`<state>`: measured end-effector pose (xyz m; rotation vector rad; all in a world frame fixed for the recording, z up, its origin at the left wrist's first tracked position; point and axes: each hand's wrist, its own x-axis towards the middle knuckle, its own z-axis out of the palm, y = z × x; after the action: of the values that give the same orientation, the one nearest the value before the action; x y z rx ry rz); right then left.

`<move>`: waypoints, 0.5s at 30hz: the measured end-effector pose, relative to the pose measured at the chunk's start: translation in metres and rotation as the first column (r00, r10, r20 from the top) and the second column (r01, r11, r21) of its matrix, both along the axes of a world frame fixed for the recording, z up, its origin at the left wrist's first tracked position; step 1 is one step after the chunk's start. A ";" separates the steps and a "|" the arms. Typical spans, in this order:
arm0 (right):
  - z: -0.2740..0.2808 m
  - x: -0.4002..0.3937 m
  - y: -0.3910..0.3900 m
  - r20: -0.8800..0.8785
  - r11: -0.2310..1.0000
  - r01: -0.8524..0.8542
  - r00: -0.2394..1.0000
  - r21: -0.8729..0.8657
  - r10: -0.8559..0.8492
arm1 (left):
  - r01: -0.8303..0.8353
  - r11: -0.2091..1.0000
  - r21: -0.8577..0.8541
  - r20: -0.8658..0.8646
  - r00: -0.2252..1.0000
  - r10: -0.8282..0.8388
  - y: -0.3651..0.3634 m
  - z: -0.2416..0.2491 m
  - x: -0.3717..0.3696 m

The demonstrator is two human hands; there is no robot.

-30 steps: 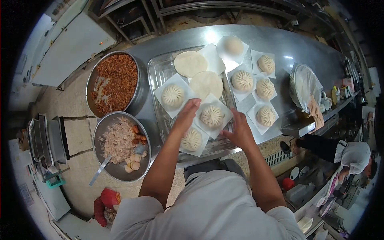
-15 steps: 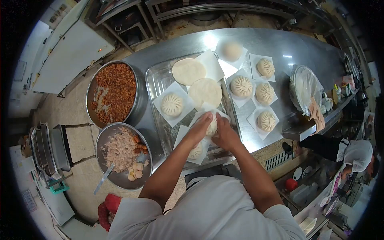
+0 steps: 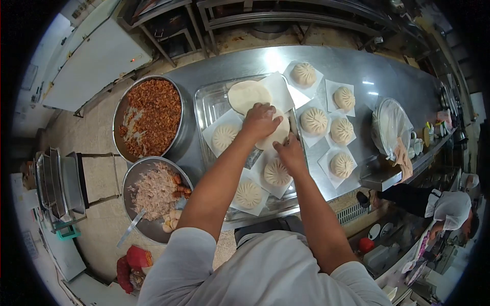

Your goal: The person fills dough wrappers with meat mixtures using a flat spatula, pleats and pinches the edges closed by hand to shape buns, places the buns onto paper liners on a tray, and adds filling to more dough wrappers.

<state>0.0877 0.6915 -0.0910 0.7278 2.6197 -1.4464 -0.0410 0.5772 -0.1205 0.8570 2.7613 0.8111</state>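
A round dough wrapper [image 3: 277, 136] lies in the metal tray [image 3: 200, 102], partly covered by my hands. My left hand [image 3: 261, 122] grips its far left part, fingers curled over the edge. At the near right edge, my right hand [image 3: 291, 153] pinches the same wrapper between thumb and fingers. Just below my right hand, a pleated bun [image 3: 276, 172] sits on a paper square. Two more pleated buns, one left [image 3: 224, 136] and one nearer me [image 3: 248, 194], rest on papers in the tray. Another flat wrapper [image 3: 247, 94] lies at the tray's far end.
Several pleated buns [image 3: 314, 121] stand on papers on the steel table [image 3: 214, 71], right of the tray. To the left are a bowl of reddish filling [image 3: 153, 112] and a bowl of pale filling [image 3: 153, 194]. A plastic-covered bowl [image 3: 390, 120] sits right; a person [image 3: 451, 209] stands beyond.
Both hands have let go of the pleated bun, which now rests on its paper in the tray. They have moved away from me onto the dough wrapper. The view has shifted slightly.
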 end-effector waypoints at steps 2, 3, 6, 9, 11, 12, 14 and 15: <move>-0.023 0.000 -0.003 -0.026 0.954 0.174 0.982 -0.245 -0.186 | 0.014 0.997 -0.077 0.062 0.998 -0.009 0.007 0.020 -0.005; -0.034 0.000 -0.004 -0.008 0.817 0.317 0.931 -0.481 -0.366 | 0.031 0.987 -0.158 0.123 0.992 -0.012 0.010 0.031 -0.007; -0.029 -0.011 -0.009 0.065 0.702 0.437 0.870 -0.562 -0.489 | 0.011 0.984 -0.179 0.139 0.990 0.014 0.014 0.033 -0.017; -0.022 -0.022 -0.007 0.202 0.624 0.447 0.882 -0.641 -0.425 | 0.067 0.995 -0.080 0.228 0.972 -0.047 0.010 0.024 -0.026; -0.009 -0.027 -0.013 0.230 0.656 0.485 0.868 -0.578 -0.440 | 0.166 0.981 -0.098 0.264 0.955 -0.135 0.005 0.023 -0.038; -0.002 -0.028 -0.015 0.255 0.688 0.515 0.855 -0.511 -0.451 | 0.257 0.960 -0.110 0.300 0.929 -0.215 0.003 0.022 -0.041; -0.013 -0.029 -0.014 0.202 0.757 0.468 0.883 -0.456 -0.424 | 0.260 0.958 -0.119 0.325 0.922 -0.210 -0.001 0.030 -0.042; -0.018 -0.030 -0.015 0.151 0.821 0.414 0.910 -0.393 -0.387 | 0.259 0.957 -0.127 0.349 0.915 -0.202 -0.005 0.034 -0.042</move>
<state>0.0582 0.6767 -0.1092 1.2876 2.0628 -1.9616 -0.0835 0.5726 -0.0866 0.8980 2.3398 0.6011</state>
